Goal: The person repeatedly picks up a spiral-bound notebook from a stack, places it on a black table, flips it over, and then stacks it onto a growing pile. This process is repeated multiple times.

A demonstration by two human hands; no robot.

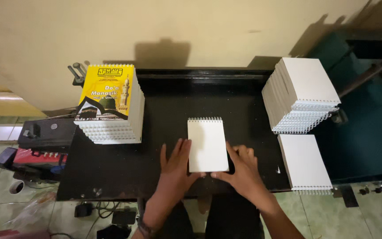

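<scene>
The white spiral-bound notepad (207, 145) lies flat on the black surface (164, 110), its wire binding on the far edge, away from the fingers. The left hand (175, 166) rests open beside its left edge, fingers (183, 148) spread flat and gripping nothing; the right hand (242, 170) presses against the lower right corner, its fingers loosely curled along the edge, seemingly squaring the pad between both palms. Beyond the left fingers stands a stack of yellow-covered notepads (110, 104). Beyond the right fingers leans a stack of white notepads (301, 95), with a single white notepad (306, 161) just beside the right hand.
</scene>
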